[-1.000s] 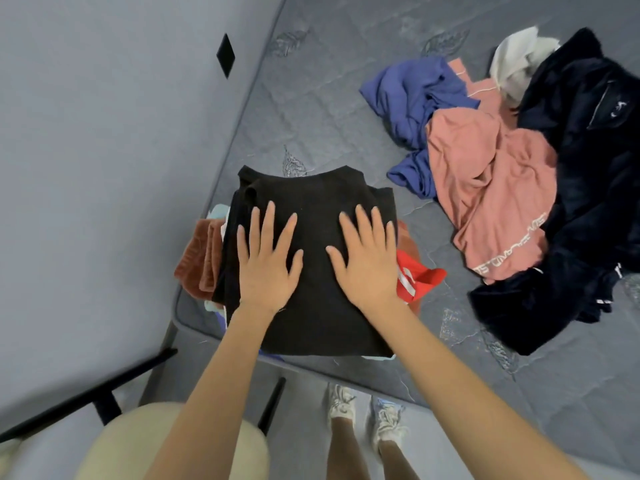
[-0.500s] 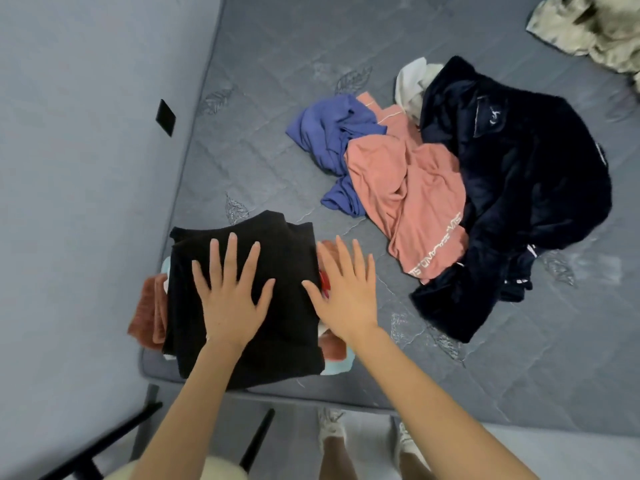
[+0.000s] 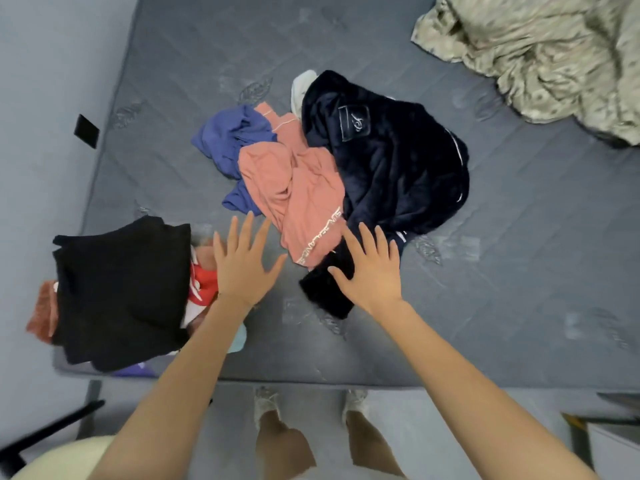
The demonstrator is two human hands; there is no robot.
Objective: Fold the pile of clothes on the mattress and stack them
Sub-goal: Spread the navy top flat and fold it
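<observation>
1. At the near left corner of the mattress (image 3: 519, 271) lies the stack (image 3: 202, 289): a folded black garment (image 3: 121, 292) on top, with red, rust, pale blue and purple edges showing beneath it.
2. Toward the middle of the mattress, well apart from the stack, lies the unfolded pile (image 3: 322, 181). It comprises a pink shirt (image 3: 294, 192) (pale lettering along one edge) in front, a blue garment (image 3: 232, 140) to its left, a navy robe (image 3: 391, 161) to its right, and a white garment (image 3: 300, 88) showing at the robe's far edge.
3. The left hand (image 3: 242, 268) is held palm down between stack and pile, over bare mattress. Its fingers are straight and spread, holding nothing.
4. The right hand (image 3: 372, 271) is held palm down over the robe's near end, just beside the shirt's lettered hem. Its fingers are likewise straight and spread, gripping nothing; whether they touch the cloth cannot be told.
5. At the far right of the mattress rests a crumpled, pale patterned blanket (image 3: 536, 57).
6. A grey wall (image 3: 41, 98) borders the mattress on the left; the person's shoes (image 3: 266, 401) stand on the floor at its near edge.
</observation>
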